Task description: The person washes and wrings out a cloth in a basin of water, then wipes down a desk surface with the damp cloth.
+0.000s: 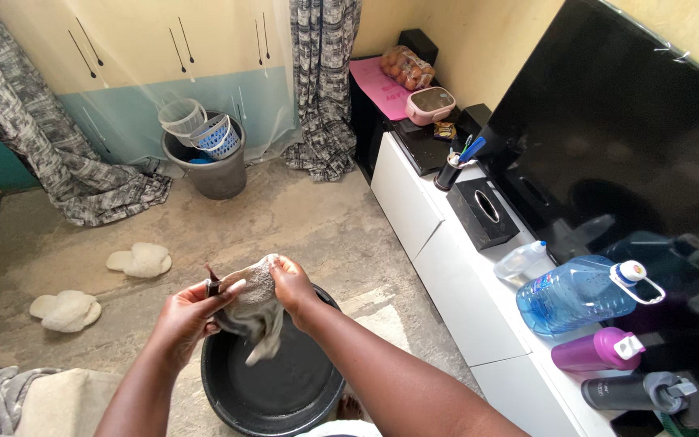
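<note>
I see a pale grey cloth (254, 311) held up in the air, right over a round black basin (273, 388) on the floor. The top of the cloth is bunched between both hands, and its loose end hangs down toward the inside of the basin. It looks wet, but I cannot be sure from here.

The right hand (291, 285) grips the top edge of the cloth with its fingers curled tight over it. The left hand (188, 311) holds the other side, with the thumb pressed on the cloth and the fingers closed behind it. Something small and dark (213, 285) sticks out by the left fingers; I cannot tell what it is.

Two fluffy white slippers (139, 260) lie on the bare floor to the left, well apart from the basin. Farther back, a grey bucket (218, 174) stands by the wall with small baskets in it. A patterned curtain (321, 89) hangs near it.

On the right is a long white cabinet (446, 267). On top of it lie a big blue water bottle (580, 293), a pink bottle (596, 350) and a black tissue box (483, 212).
</note>
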